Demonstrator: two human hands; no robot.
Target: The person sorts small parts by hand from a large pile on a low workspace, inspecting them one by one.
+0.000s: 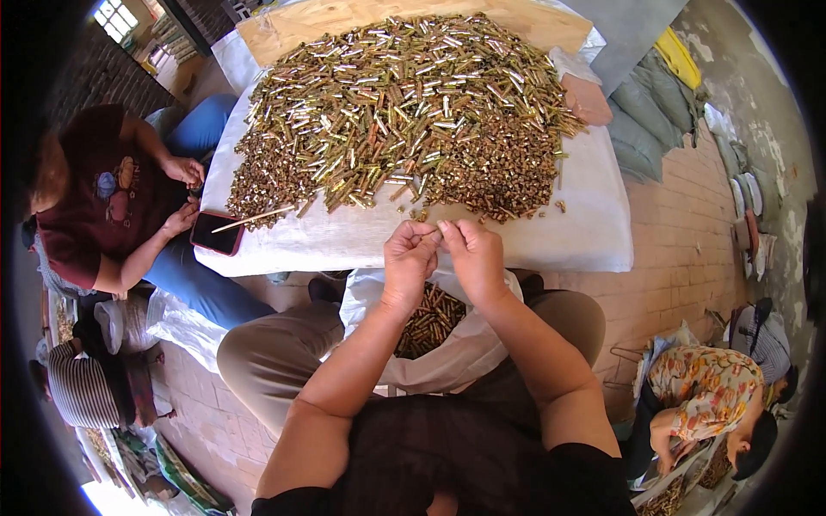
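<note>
Above the table's near edge, my left hand [411,256] and my right hand [476,258] meet with thumbs and fingertips pinched together. Whatever small piece lies between them is hidden by the fingers. Just beyond the hands spreads a big heap of brass-coloured metal tubes [370,112], slim and shiny, with small nut-like pieces [490,168] piled along its near side. Below my wrists, an open white sack [465,361] sits between my knees, partly filled with brass-coloured pieces [434,322] that look like the longer parts.
A pale sheet covers the table [594,215]; a wooden board [551,30] backs the heap. At left a phone [215,232] lies under a thin stick [254,218], beside a seated person [112,189]. A reddish block [587,99] stands right. Grey-green sacks [650,112] and other people are farther off.
</note>
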